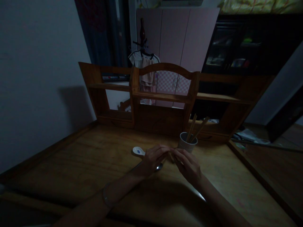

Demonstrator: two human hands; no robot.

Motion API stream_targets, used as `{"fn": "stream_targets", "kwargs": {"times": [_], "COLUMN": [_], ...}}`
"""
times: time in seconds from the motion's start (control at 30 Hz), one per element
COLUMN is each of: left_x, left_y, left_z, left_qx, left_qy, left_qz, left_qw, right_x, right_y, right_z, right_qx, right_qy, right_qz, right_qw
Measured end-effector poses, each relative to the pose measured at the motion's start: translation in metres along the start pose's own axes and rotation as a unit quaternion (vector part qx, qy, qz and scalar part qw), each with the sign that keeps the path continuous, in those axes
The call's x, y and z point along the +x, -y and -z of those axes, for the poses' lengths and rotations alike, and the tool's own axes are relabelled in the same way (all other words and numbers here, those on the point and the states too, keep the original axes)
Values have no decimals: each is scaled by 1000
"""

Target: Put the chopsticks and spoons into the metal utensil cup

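Note:
My left hand [155,157] and my right hand [189,164] meet over the wooden table, fingertips nearly touching. Their fingers are closed around something narrow and brownish that is mostly hidden and too dark to name. Just behind my right hand stands a pale cup [187,145] with a few wooden chopsticks [197,130] leaning in it. To the left lies a white spoon [137,151] with a blue mark in its bowl, its handle end behind my left hand. A metal spoon [159,167] lies partly under my left wrist.
A wooden shelf unit [163,98] runs along the table's far edge. The tabletop [101,154] meets a wall on the left and has a raised rim on the right. A shiny thing [199,194] shows partly beside my right forearm. The room is dim.

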State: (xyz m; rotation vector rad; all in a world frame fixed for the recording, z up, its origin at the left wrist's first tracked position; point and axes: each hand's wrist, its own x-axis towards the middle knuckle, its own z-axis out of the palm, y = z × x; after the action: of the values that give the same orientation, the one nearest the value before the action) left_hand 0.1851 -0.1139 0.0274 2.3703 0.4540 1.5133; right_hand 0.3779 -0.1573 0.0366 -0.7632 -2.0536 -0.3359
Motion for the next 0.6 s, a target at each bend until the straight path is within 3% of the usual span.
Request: {"fn": "stream_targets", "kwargs": {"times": [0.23, 0.43, 0.6], "left_x": [-4, -5, -7], "left_y": [5, 3, 6], "left_z": [-8, -10, -14], "left_qx": [72, 47, 61], "left_qy": [-27, -51, -29], "left_qz": [27, 113, 156], "left_qw": [997, 991, 986], "right_x": [4, 12, 12], "right_y": [1, 7, 7], "right_z": [1, 3, 2], "right_qx": [16, 19, 32], "right_qy": [-9, -30, -38], "right_qz": [4, -15, -18], "right_qw": [1000, 999, 999]}}
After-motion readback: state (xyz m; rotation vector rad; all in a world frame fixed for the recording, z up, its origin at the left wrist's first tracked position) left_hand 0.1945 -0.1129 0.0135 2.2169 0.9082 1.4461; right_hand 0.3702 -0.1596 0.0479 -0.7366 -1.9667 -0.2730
